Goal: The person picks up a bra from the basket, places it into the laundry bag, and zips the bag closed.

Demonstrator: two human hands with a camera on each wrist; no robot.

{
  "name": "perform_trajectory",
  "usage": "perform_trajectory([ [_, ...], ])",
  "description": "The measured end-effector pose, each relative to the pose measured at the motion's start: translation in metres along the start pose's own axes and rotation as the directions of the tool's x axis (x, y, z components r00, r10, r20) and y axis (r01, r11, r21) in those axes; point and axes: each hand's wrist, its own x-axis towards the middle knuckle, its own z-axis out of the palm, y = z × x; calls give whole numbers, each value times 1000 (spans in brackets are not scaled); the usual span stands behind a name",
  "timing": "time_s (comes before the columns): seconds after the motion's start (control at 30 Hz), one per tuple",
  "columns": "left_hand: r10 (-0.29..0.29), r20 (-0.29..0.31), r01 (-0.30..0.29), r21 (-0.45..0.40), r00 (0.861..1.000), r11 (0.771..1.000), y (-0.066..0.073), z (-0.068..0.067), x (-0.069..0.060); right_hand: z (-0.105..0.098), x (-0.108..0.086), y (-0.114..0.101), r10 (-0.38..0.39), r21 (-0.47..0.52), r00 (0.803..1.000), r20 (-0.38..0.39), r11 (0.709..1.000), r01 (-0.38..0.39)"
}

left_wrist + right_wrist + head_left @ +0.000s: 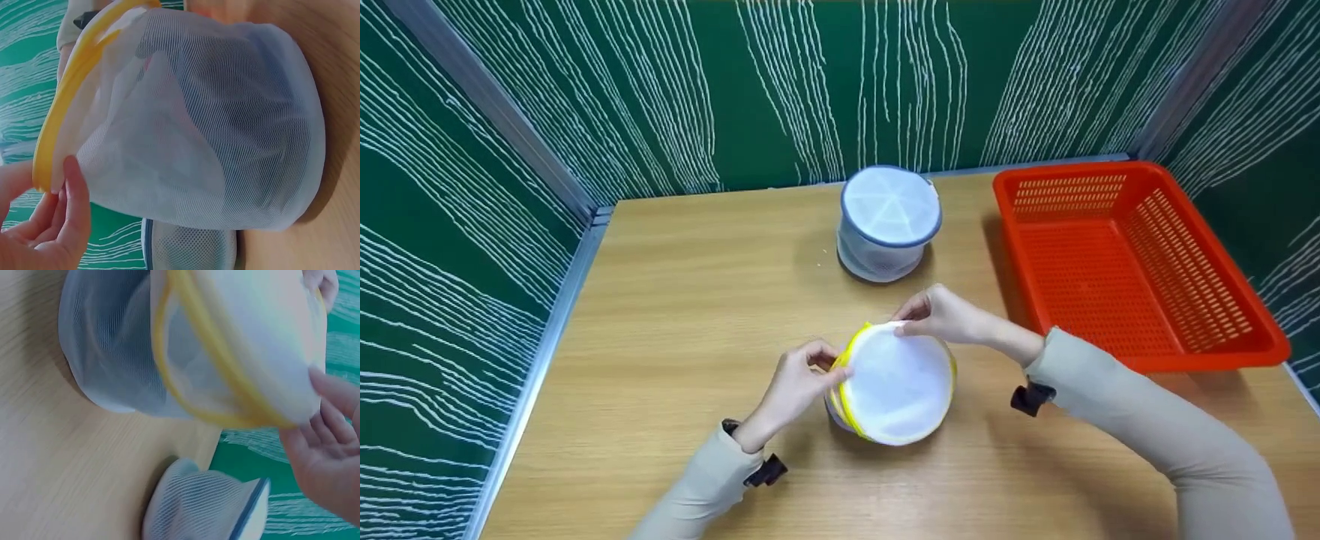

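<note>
A white mesh laundry bag with a yellow zipper rim stands upright on the table. Between thumb and fingers, my left hand pinches the rim on the left side. At the far edge of the round top, my right hand pinches the white lid. The right wrist view shows a gap between the yellow edges of the lid and the body. Through the mesh something dark and something pale show, but their kind is unclear. Behind stands a second mesh bag with a blue-grey rim.
A red plastic basket with slotted walls sits at the right of the wooden table. Green panels with white wavy lines enclose the back and sides. Grey metal edging runs along the table's left edge.
</note>
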Motion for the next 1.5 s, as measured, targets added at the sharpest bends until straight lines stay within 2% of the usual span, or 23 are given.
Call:
perform_trajectory([
  [0.07, 2, 57, -3, 19, 998, 1000, -3, -2, 1, 2, -7, -14, -43, -41, 999, -33, 998, 42],
  [0.17, -2, 153, -8, 63, 988, 998, 0, -6, 3, 7, -12, -16, -113, -78, 990, -81, 991, 107],
  [0.27, -4, 223, -17, 93, 975, 996, -10, -10, 11, 11, -16, -13, -175, -118, 977, -123, 980, 161],
  [0.3, -6, 235, -19, 101, 972, 995, -9, -11, 13, 12, -16, -7, -198, -127, 971, -134, 975, 181],
  [0.4, 6, 233, -29, 94, 972, 995, -22, -14, 24, 14, -20, -8, -255, -154, 955, -150, 960, 233],
  [0.5, 25, 218, -46, 90, 976, 995, -21, -15, 32, 16, -22, -8, -305, -170, 941, -148, 945, 280],
  [0.6, 55, 244, -78, 88, 968, 993, -19, -16, 39, 17, -24, -8, -344, -191, 929, -137, 929, 316],
  [0.67, 80, 290, -110, 89, 954, 990, -19, -16, 44, 18, -25, -9, -363, -210, 923, -130, 919, 333],
  [0.77, 106, 376, -138, 60, 921, 989, -21, -15, 51, 18, -26, -10, -379, -225, 917, -121, 910, 347],
  [0.93, 118, 490, -133, -5, 864, 991, -25, -14, 58, 18, -28, -11, -384, -221, 917, -110, 909, 354],
  [1.03, 114, 521, -114, -33, 846, 993, -26, -13, 59, 18, -29, -11, -379, -214, 919, -106, 912, 351],
  [1.13, 101, 525, -95, -40, 845, 995, -27, -13, 59, 18, -29, -11, -376, -208, 921, -107, 914, 349],
  [1.3, 120, 496, -105, -59, 860, 993, -28, -12, 57, 18, -30, -9, -388, -212, 914, -117, 909, 358],
  [1.4, 149, 454, -147, -39, 878, 988, -27, -10, 54, 19, -31, -8, -387, -204, 914, -122, 911, 359],
  [1.5, 222, 392, -249, 17, 893, 968, -25, -8, 49, 19, -32, -7, -376, -191, 917, -131, 918, 349],
])
